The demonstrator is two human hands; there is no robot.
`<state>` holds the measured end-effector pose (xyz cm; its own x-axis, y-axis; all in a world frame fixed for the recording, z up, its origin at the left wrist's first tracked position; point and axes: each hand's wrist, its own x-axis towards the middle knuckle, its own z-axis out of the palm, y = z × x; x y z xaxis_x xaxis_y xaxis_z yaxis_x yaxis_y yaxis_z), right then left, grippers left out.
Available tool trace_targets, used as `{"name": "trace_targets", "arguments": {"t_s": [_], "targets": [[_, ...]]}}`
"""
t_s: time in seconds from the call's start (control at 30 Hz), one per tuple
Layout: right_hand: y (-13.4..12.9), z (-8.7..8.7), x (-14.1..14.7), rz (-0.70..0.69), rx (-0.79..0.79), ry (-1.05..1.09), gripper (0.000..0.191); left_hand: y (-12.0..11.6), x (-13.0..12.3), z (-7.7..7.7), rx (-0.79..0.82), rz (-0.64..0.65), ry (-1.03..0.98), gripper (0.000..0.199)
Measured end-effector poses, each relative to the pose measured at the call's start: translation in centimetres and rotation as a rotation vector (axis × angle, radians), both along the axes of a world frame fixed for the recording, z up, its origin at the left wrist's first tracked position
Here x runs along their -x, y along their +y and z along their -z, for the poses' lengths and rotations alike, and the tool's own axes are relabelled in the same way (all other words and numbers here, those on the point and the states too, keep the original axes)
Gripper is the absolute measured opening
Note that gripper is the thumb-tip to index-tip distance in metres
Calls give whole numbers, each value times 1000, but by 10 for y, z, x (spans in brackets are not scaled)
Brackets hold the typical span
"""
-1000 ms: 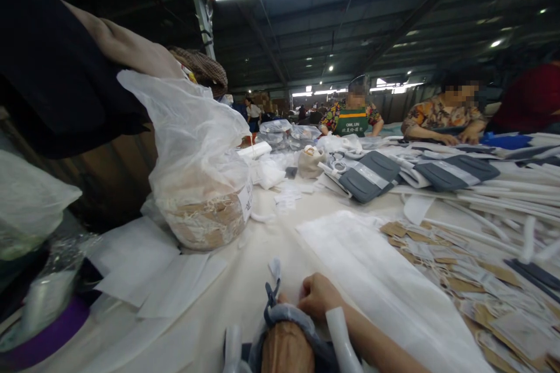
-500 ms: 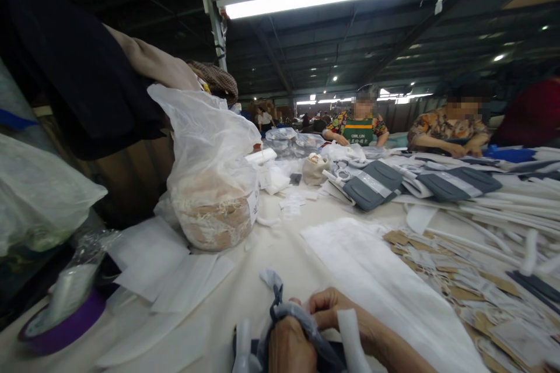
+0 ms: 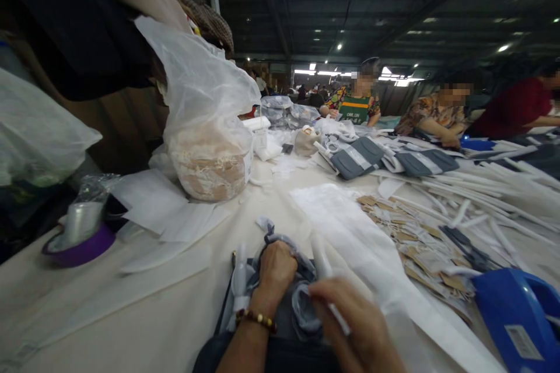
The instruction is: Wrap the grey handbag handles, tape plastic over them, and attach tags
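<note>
A dark grey bag lies before me at the table's near edge, its handles covered in white foam sleeves and clear plastic. My left hand, a beaded bracelet at its wrist, is closed and pressed down inside the loop of a plastic-wrapped strap; its fingertips are hidden. On the bag's right side, my right hand hovers near a foam-sleeved handle and a roll of clear plastic wrapping. Its fingers look extended and apart, though motion blurs them.
Purple tape and white sheets lie left; behind them stands a plastic-bagged bundle. Rightward are white cloth, several brown tags, foam tubes and a blue container. Co-workers sit across the table.
My right hand has drawn back from the strap beside my left hand, toward me and rightward. The left hand stays at the strap loop. My view has tilted down and turned slightly right.
</note>
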<state>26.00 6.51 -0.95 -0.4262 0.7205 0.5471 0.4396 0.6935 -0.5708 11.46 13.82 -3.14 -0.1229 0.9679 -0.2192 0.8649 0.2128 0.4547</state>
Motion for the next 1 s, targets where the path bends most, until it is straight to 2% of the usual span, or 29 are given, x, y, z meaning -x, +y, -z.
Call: {"name": "trace_targets", "arguments": {"t_s": [0.1,0.17,0.23,0.33,0.5,0.57,0.67,0.8,0.93,1.0], "targets": [[-29,37,19,71,-312,-228,19,-4,3,-7,-70,28,-47,20],[-33,55,27,127,-373,-305,18,-9,7,-13,-122,53,-97,22],[-32,61,29,137,-362,-319,17,-15,12,-18,-169,74,-165,25],[-32,59,27,131,-357,-289,15,-23,18,-20,-250,39,-260,30],[-36,62,29,152,-342,-206,17,-29,24,-8,-435,-182,-348,31],[-38,63,29,152,-303,-242,16,-30,24,-5,-492,-214,-403,31],[-39,60,28,127,-251,-316,15,-33,23,-3,-524,-133,-504,28],[-39,53,26,105,-269,-297,15,-38,24,-5,-478,13,-605,17],[-39,49,26,102,-276,-295,16,-47,26,-9,-399,113,-667,60],[-40,48,26,103,-268,-281,16,-56,27,-11,-406,118,-664,67]]}}
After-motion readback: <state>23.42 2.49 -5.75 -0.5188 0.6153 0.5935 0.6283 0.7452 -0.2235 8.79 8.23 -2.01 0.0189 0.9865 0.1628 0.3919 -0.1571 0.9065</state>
